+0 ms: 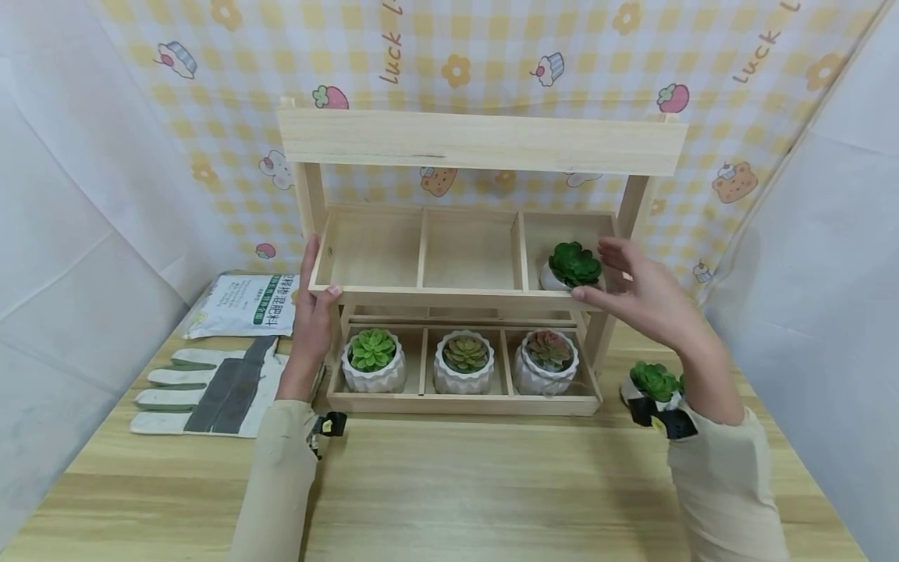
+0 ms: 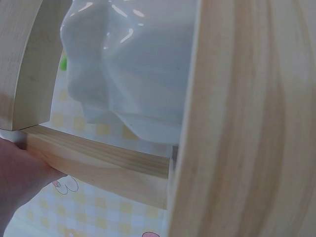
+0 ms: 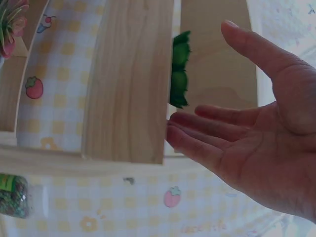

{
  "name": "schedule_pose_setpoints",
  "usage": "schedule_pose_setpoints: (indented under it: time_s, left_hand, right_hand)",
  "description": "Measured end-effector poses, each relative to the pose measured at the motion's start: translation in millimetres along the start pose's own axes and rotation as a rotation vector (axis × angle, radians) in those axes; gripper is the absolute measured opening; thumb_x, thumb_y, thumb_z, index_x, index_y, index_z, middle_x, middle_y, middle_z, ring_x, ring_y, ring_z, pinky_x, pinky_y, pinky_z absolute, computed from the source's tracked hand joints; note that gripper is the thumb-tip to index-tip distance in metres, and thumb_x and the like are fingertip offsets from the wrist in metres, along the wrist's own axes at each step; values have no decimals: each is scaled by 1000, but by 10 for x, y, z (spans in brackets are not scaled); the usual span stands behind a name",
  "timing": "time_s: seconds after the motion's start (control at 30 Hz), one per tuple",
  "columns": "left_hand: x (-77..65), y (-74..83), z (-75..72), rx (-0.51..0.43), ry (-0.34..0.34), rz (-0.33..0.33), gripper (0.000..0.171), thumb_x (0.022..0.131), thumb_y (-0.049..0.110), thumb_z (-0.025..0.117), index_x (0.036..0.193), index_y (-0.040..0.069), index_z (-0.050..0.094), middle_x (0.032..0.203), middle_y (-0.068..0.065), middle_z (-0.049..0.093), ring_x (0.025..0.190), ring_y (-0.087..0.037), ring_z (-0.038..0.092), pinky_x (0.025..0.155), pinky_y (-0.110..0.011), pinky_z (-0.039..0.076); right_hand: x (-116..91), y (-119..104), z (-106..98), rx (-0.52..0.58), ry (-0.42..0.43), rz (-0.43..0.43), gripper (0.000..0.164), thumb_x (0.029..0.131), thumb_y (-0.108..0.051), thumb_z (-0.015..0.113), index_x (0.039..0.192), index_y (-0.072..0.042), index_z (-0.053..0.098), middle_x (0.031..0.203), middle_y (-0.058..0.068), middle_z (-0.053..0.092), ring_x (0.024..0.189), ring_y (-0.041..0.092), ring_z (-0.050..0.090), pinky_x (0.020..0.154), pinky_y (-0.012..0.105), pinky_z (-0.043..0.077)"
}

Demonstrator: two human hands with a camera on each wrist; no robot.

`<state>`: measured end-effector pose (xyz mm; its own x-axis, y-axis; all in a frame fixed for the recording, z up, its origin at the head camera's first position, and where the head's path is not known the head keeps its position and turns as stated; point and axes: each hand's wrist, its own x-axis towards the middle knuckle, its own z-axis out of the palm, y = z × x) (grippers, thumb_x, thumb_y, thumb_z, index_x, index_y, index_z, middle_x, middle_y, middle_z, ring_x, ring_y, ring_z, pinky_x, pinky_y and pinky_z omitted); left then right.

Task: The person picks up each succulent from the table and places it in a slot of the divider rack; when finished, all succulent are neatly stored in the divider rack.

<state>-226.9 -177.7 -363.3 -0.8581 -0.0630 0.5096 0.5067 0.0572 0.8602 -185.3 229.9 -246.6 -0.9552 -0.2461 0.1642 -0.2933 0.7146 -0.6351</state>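
Observation:
A wooden two-tier plant stand [image 1: 485, 144] stands on the table, each tier split into three compartments. My left hand [image 1: 314, 320] holds the left end of the upper tray, its thumb over the front edge and its fingers along the side. At the tray's right end, my right hand [image 1: 646, 297] is beside a dark green succulent [image 1: 576, 264] in a white pot, whose lower part the front board hides. In the right wrist view, the right palm [image 3: 266, 133] shows with fingers spread and nothing held. The lower tier bears a bright green succulent [image 1: 373, 350], a brownish-green succulent [image 1: 465, 354] and a reddish succulent [image 1: 549, 350].
Left of the stand lie a white-and-grey work glove [image 1: 211, 390] and a white printed bag [image 1: 242, 304]. More potted green succulents [image 1: 655, 381] stand by the right forearm, partly hidden. A jar [image 3: 14, 195] with a green label shows in the right wrist view.

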Motion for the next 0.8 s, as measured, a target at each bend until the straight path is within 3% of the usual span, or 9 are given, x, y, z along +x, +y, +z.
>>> schedule_pose_setpoints:
  time_s: [0.1, 0.2, 0.33, 0.43, 0.57, 0.7, 0.8]
  left_hand:
    - [-23, 93, 19, 4, 4, -18, 71, 88, 8, 42, 151, 28, 14, 152, 7, 15, 134, -23, 25, 103, -43, 27]
    - [-52, 188, 46, 8, 7, -22, 71, 88, 7, 41, 151, 24, 13, 153, 4, 14, 134, -24, 24, 103, -43, 26]
    - [-70, 229, 56, 13, 10, -20, 71, 87, 8, 41, 151, 22, 12, 153, 3, 14, 135, -25, 23, 103, -42, 26]
    - [-60, 170, 32, 4, 10, -16, 71, 87, 7, 41, 151, 25, 13, 153, 5, 15, 135, -24, 24, 103, -43, 26]
    - [-30, 26, -7, -11, 9, 4, 71, 88, 9, 43, 150, 31, 15, 152, 9, 16, 134, -22, 25, 103, -46, 26]
    - [-4, -49, -17, -26, 1, 10, 71, 88, 10, 43, 150, 32, 15, 151, 10, 15, 134, -22, 25, 103, -47, 26]
    - [4, -46, -19, -29, -1, 16, 72, 88, 9, 43, 150, 30, 14, 152, 9, 15, 134, -23, 25, 103, -46, 26]
  right_hand:
    - [-138, 10, -55, 8, 45, -34, 78, 82, -31, 71, 142, -1, 31, 142, 21, 36, 127, 37, 36, 98, 46, 35]
    - [-284, 45, -106, 31, 98, -84, 69, 81, -22, 71, 139, -4, 38, 140, 17, 40, 127, 30, 38, 99, 29, 34]
    - [-512, 156, -161, 15, 172, -113, 60, 81, -15, 71, 135, -10, 45, 134, 10, 47, 121, 10, 44, 90, 9, 34]
    - [-694, 308, -171, 15, 223, -110, 55, 82, -10, 70, 132, -11, 50, 127, 1, 53, 112, -2, 47, 85, 6, 36]
    - [-925, 578, -148, 66, 259, -94, 49, 82, -1, 67, 128, -5, 52, 118, -9, 56, 107, -4, 50, 83, 7, 38]
    - [-1105, 841, -145, 67, 268, -22, 46, 85, -4, 64, 129, -3, 50, 113, -15, 56, 100, -7, 54, 79, 7, 40]
    - [-1173, 991, -164, 17, 248, 63, 47, 88, -13, 63, 131, -2, 47, 114, -8, 56, 96, -14, 50, 75, 4, 39]
